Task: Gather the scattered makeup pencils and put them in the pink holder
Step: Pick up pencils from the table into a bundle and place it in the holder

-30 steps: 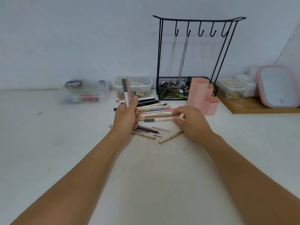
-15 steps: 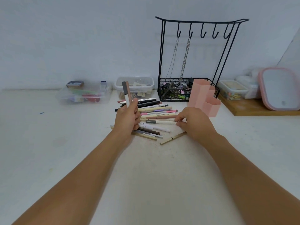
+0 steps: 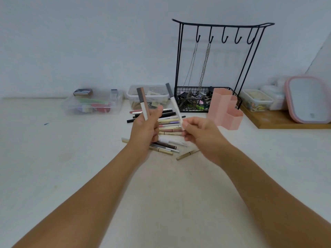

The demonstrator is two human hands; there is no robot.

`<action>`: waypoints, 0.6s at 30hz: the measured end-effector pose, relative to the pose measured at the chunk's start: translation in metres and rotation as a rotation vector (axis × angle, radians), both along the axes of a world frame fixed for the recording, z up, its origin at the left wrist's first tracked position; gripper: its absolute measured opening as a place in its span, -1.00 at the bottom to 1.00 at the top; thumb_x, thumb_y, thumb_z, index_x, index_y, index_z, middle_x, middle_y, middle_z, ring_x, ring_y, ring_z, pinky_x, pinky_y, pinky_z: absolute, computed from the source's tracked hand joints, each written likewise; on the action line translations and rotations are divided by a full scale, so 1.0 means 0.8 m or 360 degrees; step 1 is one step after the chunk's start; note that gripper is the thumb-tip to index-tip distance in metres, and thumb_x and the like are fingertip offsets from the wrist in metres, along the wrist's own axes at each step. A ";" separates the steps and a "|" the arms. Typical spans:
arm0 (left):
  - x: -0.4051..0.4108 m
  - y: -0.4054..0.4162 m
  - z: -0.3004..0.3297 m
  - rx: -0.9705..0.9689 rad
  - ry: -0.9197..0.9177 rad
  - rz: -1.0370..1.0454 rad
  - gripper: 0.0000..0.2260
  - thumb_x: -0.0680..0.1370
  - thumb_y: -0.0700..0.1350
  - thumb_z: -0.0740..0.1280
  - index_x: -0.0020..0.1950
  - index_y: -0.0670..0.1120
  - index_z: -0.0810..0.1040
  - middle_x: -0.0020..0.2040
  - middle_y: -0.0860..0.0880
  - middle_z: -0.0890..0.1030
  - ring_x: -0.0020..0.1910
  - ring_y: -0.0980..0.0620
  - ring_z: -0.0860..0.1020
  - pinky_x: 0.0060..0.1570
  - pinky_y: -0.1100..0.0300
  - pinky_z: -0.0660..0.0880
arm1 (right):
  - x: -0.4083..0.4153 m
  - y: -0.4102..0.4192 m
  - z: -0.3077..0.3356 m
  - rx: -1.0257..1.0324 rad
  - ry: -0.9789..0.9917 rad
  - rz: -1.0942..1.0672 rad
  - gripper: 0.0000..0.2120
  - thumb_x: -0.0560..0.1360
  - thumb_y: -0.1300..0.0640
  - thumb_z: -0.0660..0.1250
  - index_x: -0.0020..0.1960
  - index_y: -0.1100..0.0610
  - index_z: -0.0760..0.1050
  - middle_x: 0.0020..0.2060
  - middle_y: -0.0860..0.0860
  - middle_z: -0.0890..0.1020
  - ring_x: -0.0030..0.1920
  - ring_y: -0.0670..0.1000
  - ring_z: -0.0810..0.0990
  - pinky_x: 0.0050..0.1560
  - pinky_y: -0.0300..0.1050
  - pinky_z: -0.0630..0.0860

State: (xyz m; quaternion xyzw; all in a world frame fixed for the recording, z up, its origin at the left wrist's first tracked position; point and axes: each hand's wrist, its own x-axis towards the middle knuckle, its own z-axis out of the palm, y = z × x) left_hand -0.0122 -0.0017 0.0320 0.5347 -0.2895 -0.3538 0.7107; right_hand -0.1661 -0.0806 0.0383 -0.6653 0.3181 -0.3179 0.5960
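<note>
Reaching forward from the bottom edge, both bare forearms are extending over the white table [image 3: 53, 167] toward the pile of makeup pencils [image 3: 167, 128]. The single tan pencil [image 3: 187, 154] is lying nearest, apart from the pile at its right front corner. The left hand [image 3: 145, 130] is closing around two pencils [image 3: 143, 104], one white with a grey cap and one pinkish-brown, and is holding them upright side by side above the pile. The right hand [image 3: 202, 135] is pinching the lower end of a white pencil with a grey cap [image 3: 173, 104] between thumb and fingers, holding it lifted and tilting toward the left hand, just beside the pair without touching it. The remaining pencils are lying loose on the table beneath and between the two hands, mostly running left to right.

The pink holder [image 3: 224, 109] is standing upright on the table to the right of the pile, just beyond the right hand, its hexagonal compartments opening upward. The black wire rack [image 3: 211, 51] is standing directly behind it, with two chains [image 3: 204, 65] hanging from its hooks into a basket of small items. Clear plastic containers [image 3: 93, 102] are sitting along the wall to the left, and a pink-framed mirror [image 3: 306, 99] is resting on a wooden board [image 3: 279, 120] at far right.
</note>
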 end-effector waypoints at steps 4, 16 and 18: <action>-0.020 -0.001 -0.004 -0.0092 -0.0138 -0.0039 -0.78 0.55 0.03 0.45 -0.18 -0.01 0.48 -0.45 0.08 0.41 -0.48 0.08 0.38 -0.44 0.20 0.40 | 0.025 0.033 -0.011 0.0093 -0.0099 0.0121 -0.86 0.60 0.25 0.32 0.06 0.31 0.59 -0.32 0.05 0.60 -0.33 -0.10 0.54 -0.30 -0.26 0.49; 0.002 -0.008 -0.009 0.0071 -0.0272 0.0031 -0.78 0.71 0.03 0.19 -0.08 -0.03 0.36 -0.40 0.05 0.38 -0.49 0.13 0.36 -0.57 0.28 0.29 | 0.002 -0.015 -0.012 -0.0727 0.0288 -0.0295 -0.94 0.46 0.14 0.51 -0.08 0.11 0.67 -0.24 -0.03 0.67 -0.41 -0.26 0.48 -0.29 -0.42 0.40; 0.011 -0.007 -0.006 0.0058 -0.0121 0.0048 -0.80 0.71 0.02 0.20 -0.08 -0.01 0.36 -0.41 0.06 0.30 -0.51 0.14 0.25 -0.58 0.29 0.21 | -0.013 -0.032 -0.011 -0.0826 0.0416 -0.0309 -0.96 0.47 0.12 0.50 -0.09 0.07 0.68 -0.24 -0.08 0.66 -0.42 -0.29 0.48 -0.28 -0.39 0.38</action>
